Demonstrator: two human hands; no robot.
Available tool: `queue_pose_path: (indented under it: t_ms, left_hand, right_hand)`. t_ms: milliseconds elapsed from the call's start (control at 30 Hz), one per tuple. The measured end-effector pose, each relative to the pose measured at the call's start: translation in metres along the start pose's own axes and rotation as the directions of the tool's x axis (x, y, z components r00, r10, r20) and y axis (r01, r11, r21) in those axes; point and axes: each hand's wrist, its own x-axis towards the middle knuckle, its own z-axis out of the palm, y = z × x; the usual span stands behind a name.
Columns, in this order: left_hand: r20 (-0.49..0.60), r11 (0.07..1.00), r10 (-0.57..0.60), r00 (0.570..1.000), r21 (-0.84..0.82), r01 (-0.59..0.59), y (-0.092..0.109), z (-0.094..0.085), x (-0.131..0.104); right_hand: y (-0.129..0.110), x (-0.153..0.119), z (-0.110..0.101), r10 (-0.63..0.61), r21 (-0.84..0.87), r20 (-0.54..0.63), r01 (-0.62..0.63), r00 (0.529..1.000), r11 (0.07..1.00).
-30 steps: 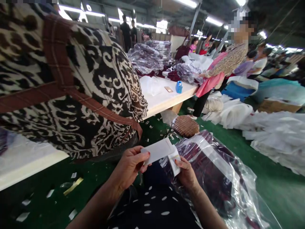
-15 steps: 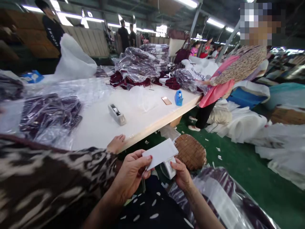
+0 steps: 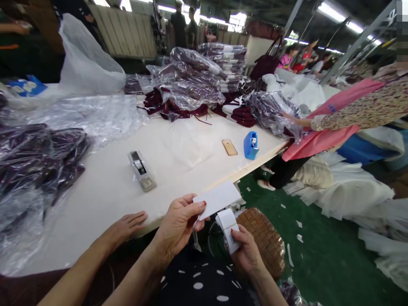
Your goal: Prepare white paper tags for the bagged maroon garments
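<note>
Long white tabletop (image 3: pixel 105 182) ahead, bagged dark garments (image 3: pixel 41 148) at its left, grey tape dispenser (image 3: pixel 142 170) mid-surface. Co-worker's hand (image 3: pixel 126 224) flat on near edge. Left hand (image 3: pixel 178 225) pinched shut on white card (image 3: pixel 218 199), long axis running left-right, tilted up to right. Right hand (image 3: pixel 247 253) closed around label roll (image 3: pixel 229 227), just below card, apparently touching. Roll's print unreadable; card's underside hidden; right palm out of sight.
</note>
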Motion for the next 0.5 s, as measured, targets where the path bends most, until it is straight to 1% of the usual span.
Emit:
queue_pose_path:
  t_ms: [200, 300, 400, 500]
  left_hand:
    - [0.017, 1.0, 0.023, 1.0, -0.014, -0.023, 0.03, -0.014, 0.054]
    - [0.015, 0.999, 0.034, 0.999, -0.013, -0.034, 0.045, -0.021, 0.074]
    - [-0.002, 0.999, 0.039, 0.999, 0.023, -0.039, 0.055, -0.028, 0.093]
    - [-0.054, 0.996, 0.038, 0.998, 0.086, -0.033, 0.058, -0.038, 0.113]
  right_hand:
    - [-0.021, 0.045, 0.028, -0.034, -0.013, -0.033, 0.033, 0.999, 0.999]
    - [-0.031, 0.065, 0.042, -0.044, -0.032, -0.007, 0.044, 0.999, 0.999]
    - [-0.041, 0.083, 0.053, -0.044, -0.048, 0.013, 0.044, 0.999, 0.998]
    - [-0.055, 0.102, 0.061, -0.038, -0.068, -0.023, 0.036, 0.999, 0.997]
